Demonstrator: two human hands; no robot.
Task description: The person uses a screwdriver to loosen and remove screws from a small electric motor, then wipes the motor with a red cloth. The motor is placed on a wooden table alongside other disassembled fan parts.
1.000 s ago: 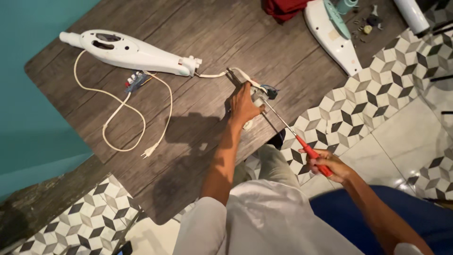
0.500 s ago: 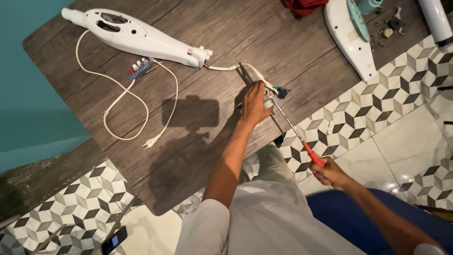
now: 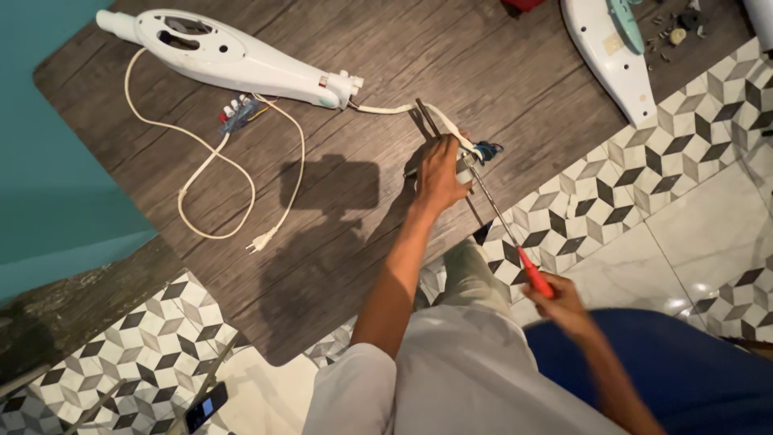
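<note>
The left hand [image 3: 441, 173] presses down on a small metal part [image 3: 465, 165] near the middle of the wooden table [image 3: 499, 72], its fingers curled closed over it. The right hand [image 3: 564, 304], at about 5 o'clock from the left one, is wrapped tight around the red handle of a long screwdriver [image 3: 503, 221]. The shaft runs up toward 11 o'clock, and its tip meets the held part just beside a small bundle of blue wires [image 3: 487, 150].

A thin white lead [image 3: 403, 109] runs from the part toward 10 o'clock into the end of a long white appliance body [image 3: 233, 56] lying near the table's far left edge. A white power cord [image 3: 201, 161] loops over the wood at 9 o'clock from the left hand and ends in a plug [image 3: 259, 239]. A small connector block [image 3: 236, 114] lies just below the appliance body. At 1 o'clock, well apart, lies a white shell half [image 3: 608, 56] with small loose bits [image 3: 680, 24] beside it. Patterned floor tiles [image 3: 644, 193] border the table.
</note>
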